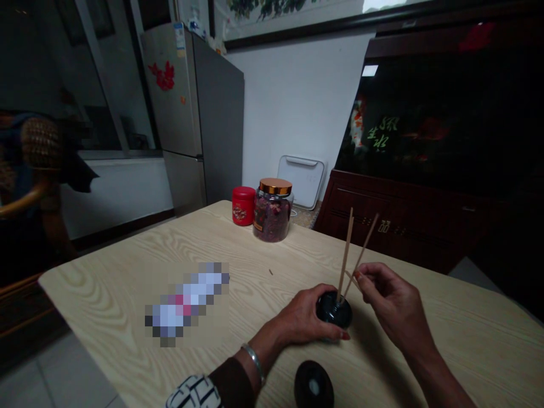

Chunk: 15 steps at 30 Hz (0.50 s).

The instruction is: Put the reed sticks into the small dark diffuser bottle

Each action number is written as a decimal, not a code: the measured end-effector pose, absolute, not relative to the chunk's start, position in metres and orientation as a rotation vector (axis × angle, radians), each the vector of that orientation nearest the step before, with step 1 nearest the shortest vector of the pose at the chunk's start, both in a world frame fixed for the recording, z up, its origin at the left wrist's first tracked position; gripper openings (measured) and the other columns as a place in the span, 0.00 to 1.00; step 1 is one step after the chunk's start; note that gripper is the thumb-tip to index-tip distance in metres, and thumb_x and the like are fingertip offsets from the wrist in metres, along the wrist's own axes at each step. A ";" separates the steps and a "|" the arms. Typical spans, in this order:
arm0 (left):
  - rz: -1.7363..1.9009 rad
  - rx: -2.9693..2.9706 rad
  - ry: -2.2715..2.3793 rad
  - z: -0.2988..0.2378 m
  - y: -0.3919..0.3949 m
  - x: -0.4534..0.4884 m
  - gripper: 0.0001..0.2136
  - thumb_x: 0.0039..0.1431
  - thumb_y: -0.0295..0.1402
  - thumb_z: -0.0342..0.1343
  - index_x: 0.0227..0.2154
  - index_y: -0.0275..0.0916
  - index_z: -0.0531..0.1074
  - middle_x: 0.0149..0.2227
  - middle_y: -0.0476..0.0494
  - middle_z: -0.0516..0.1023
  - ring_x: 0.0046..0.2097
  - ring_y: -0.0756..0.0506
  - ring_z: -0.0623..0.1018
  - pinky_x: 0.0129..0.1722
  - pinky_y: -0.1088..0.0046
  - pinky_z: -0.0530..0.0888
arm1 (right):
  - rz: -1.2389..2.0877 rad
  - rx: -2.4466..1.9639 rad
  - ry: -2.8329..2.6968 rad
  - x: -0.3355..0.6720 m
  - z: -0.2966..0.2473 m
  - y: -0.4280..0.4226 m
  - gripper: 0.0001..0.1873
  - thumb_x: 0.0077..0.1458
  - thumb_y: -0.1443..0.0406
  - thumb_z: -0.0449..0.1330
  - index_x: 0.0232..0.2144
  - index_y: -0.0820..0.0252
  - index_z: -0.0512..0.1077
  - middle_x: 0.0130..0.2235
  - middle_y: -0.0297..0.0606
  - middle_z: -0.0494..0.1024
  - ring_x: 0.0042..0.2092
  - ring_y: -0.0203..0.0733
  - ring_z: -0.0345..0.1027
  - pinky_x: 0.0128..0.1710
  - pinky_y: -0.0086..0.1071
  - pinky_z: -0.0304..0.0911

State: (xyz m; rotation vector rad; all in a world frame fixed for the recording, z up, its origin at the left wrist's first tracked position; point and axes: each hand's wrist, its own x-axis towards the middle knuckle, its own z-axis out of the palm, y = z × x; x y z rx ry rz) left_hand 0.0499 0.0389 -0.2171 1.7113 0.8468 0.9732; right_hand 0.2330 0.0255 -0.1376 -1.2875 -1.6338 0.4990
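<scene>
The left hand (302, 315) grips a dark round holder (334, 311) with two thin wooden sticks (346, 255) standing in it; the right hand (395, 300) narrowly pinches a third stick (352, 278).

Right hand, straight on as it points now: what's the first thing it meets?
Likely the slanted wooden stick standing in the dark round holder. The right hand points left, with its fingertips right at that stick; they may already touch it, but depth is unclear from this view.
</scene>
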 end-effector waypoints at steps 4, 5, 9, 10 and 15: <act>0.974 1.726 0.841 -0.214 0.038 0.049 0.38 0.37 0.42 0.75 0.54 0.39 0.71 0.44 0.42 0.78 0.45 0.41 0.76 0.45 0.66 0.71 | 0.619 -1.298 -1.844 0.238 -0.136 0.028 0.13 0.59 0.54 0.58 0.33 0.58 0.71 0.26 0.31 0.70 0.26 0.35 0.62 0.26 0.29 0.60; 0.976 1.729 0.843 -0.214 0.038 0.049 0.38 0.37 0.42 0.75 0.54 0.40 0.71 0.44 0.42 0.78 0.45 0.41 0.76 0.46 0.66 0.71 | 0.653 -1.302 -1.885 0.242 -0.134 0.029 0.13 0.59 0.54 0.58 0.33 0.58 0.71 0.26 0.30 0.70 0.26 0.35 0.62 0.26 0.29 0.59; 0.963 1.723 0.861 -0.215 0.038 0.050 0.38 0.36 0.42 0.75 0.54 0.40 0.71 0.44 0.42 0.78 0.45 0.41 0.76 0.45 0.66 0.72 | 0.685 -1.400 -1.996 0.275 -0.128 0.037 0.17 0.61 0.50 0.54 0.34 0.57 0.71 0.27 0.32 0.71 0.28 0.37 0.64 0.27 0.30 0.60; 0.958 1.719 0.860 -0.216 0.039 0.050 0.38 0.36 0.42 0.75 0.54 0.40 0.71 0.44 0.42 0.78 0.45 0.41 0.76 0.45 0.66 0.72 | 0.634 -1.453 -2.037 0.286 -0.129 0.040 0.17 0.62 0.51 0.54 0.34 0.56 0.71 0.28 0.33 0.73 0.29 0.39 0.66 0.28 0.30 0.60; 0.950 1.700 0.860 -0.218 0.040 0.051 0.39 0.36 0.42 0.75 0.55 0.39 0.70 0.45 0.41 0.78 0.46 0.40 0.77 0.46 0.66 0.72 | 0.259 -1.980 -2.237 0.325 -0.151 0.052 0.08 0.56 0.60 0.56 0.30 0.56 0.73 0.34 0.40 0.80 0.36 0.47 0.73 0.35 0.35 0.59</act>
